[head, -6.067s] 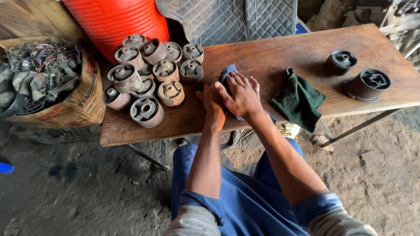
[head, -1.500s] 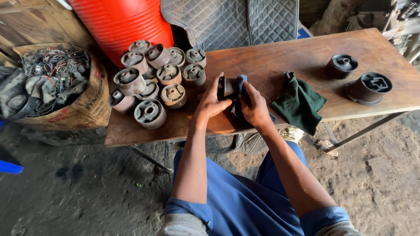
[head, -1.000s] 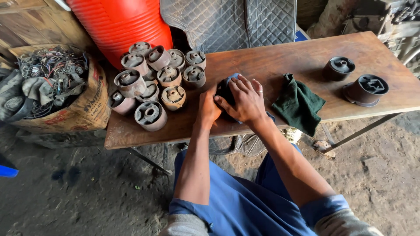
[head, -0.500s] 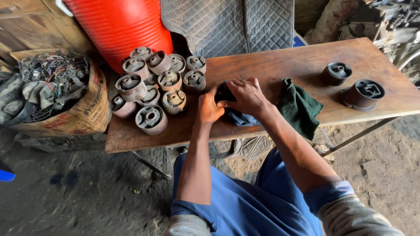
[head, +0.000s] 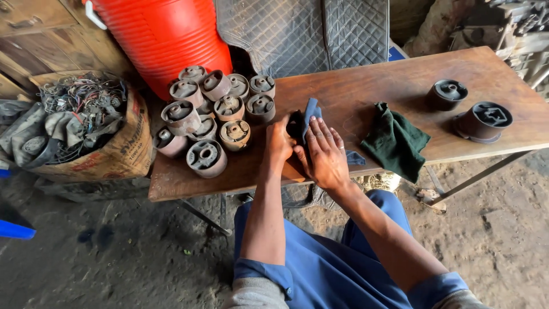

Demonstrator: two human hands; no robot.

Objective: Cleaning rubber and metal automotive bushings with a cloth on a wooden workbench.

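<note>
the left hand holds a dark round rubber part on the wooden table, fingers wrapped round its near side; the right hand lies flat over a blue cloth pressed against that part, fingers spread, palm down; neither hand is free, the left closed on the part and the right bearing on the cloth; the part sits near the middle of the table, just right of a cluster of dusty bushings and left of a green cloth that lies apart from it; most of the part is hidden under the hands, so how clean it is cannot be told.

the step looks like wiping the part; to do it well, i judge the left hand should keep the part steady and turn it bit by bit, so the cloth meets every face; the right hand should fold the cloth into a pad and push it into the grooves, not only over the top; the trailing end of the blue cloth hangs toward the table's near edge and could drag dirt back or slip off, so gathering it in would help; keeping the elbow clear of the cluster avoids knocking pieces off the left end; two dark mounts stand well apart at the right, beside free table where a wiped piece could sit away from the dusty ones.
</note>
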